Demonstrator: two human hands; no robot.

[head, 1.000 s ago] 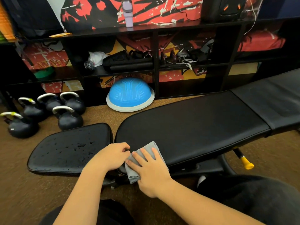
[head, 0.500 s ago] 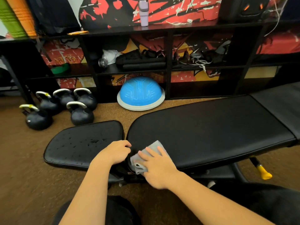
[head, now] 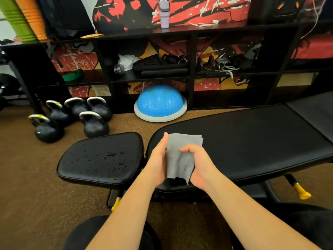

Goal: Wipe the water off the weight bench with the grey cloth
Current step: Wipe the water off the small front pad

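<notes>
Brown gym flooring (head: 36,177) runs under everything, with a black shelving unit (head: 191,69) along the back wall. Far left you have four black kettlebells (head: 95,126) grouped on the floor. Next, the small seat pad (head: 100,157) of the weight bench (head: 252,138), black, dotted with water droplets (head: 110,156), mostly across its middle and right side. Behind it, against the shelf base, a blue balance dome (head: 160,103) sits on the floor.

Centre: your left hand (head: 156,165) grips the left edge of the grey cloth (head: 180,156), thumb up along that edge, fingers hidden behind the fabric. The cloth is lifted clear of the padding, held upright between both hands above the near left end of the long back pad (head: 243,141). Your right hand (head: 200,165) is closed on the cloth's right side, fingers curled into it, bunching the lower half; top half stays flat and open.

Right of the hands, the long back pad looks dry, though glare on the vinyl makes small drops hard to rule out. A yellow-capped bench foot (head: 301,193) pokes out below it on the right, another yellow cap (head: 116,202) under the seat pad. Your dark-clad knees (head: 297,222) fill the bottom edge.
</notes>
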